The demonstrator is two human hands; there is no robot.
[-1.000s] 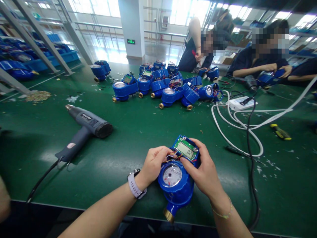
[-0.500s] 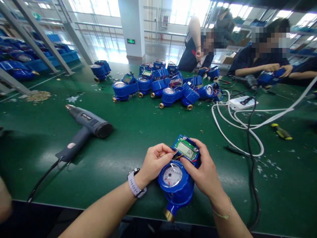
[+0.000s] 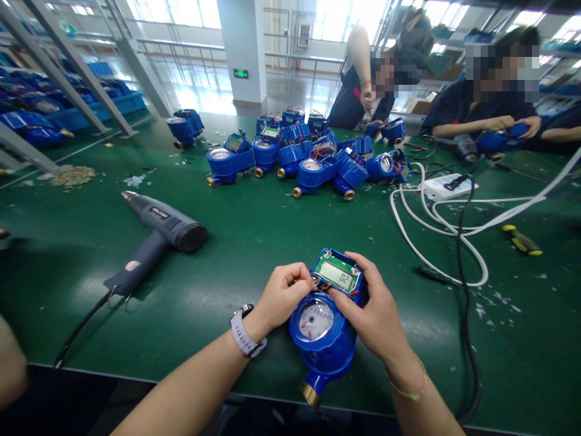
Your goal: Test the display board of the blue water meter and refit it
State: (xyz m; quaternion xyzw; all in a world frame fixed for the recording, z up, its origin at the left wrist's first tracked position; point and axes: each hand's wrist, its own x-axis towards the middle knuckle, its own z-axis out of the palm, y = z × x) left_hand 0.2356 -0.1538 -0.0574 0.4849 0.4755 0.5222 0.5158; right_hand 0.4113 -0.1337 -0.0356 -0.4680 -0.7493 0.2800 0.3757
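A blue water meter (image 3: 324, 357) with a brass end stands near the front edge of the table. Its round dial faces up, and its open box at the far end shows a green circuit board with a lit display (image 3: 334, 274). My right hand (image 3: 374, 306) grips the box from the right, thumb on the near side by the wires. At the box's left edge my left hand (image 3: 285, 292) is closed in a pinch on thin coloured wires (image 3: 316, 281) that come out of the meter. The fingertips partly hide the wires.
A heat gun (image 3: 158, 227) lies at left. Several blue water meters (image 3: 313, 172) are clustered farther back. A white power strip (image 3: 447, 188) with looped cables and a yellow-black screwdriver (image 3: 521, 240) lie at right. Co-workers (image 3: 481, 109) sit across the table.
My left hand has shifted slightly left with the wires, its fingers closer together. The meter's box has tilted a little, so the display shows more fully. My right hand keeps its grip.
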